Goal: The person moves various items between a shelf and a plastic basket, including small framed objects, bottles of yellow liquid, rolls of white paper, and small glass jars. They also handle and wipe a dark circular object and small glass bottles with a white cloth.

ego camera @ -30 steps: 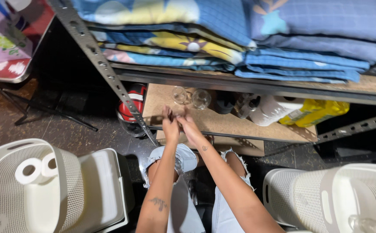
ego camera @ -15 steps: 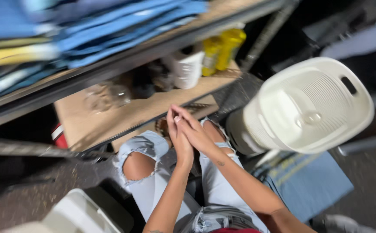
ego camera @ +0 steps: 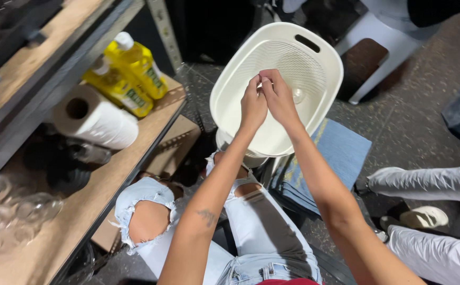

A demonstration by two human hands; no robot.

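Note:
My left hand [ego camera: 253, 104] and my right hand [ego camera: 279, 95] are raised together over a white plastic laundry basket [ego camera: 229, 79]. Their fingertips meet and pinch against each other, and I see nothing held between them. A clear glass [ego camera: 297, 96] lies on the basket's bottom, just right of my hands. My knees in torn light jeans [ego camera: 145, 203] are below the hands.
On the left a wooden shelf board [ego camera: 108, 177] carries two yellow bottles [ego camera: 132, 66], a paper towel roll [ego camera: 95, 117] and several clear glasses [ego camera: 13, 214]. A cardboard box [ego camera: 176, 143] sits under it. Folded blue cloth [ego camera: 343, 153] lies by the basket. Another person's white-trousered legs [ego camera: 433, 182] are at right.
My view has swung right from the shelf to the white basket. My joined hands have moved from in front of the shelf to above the basket.

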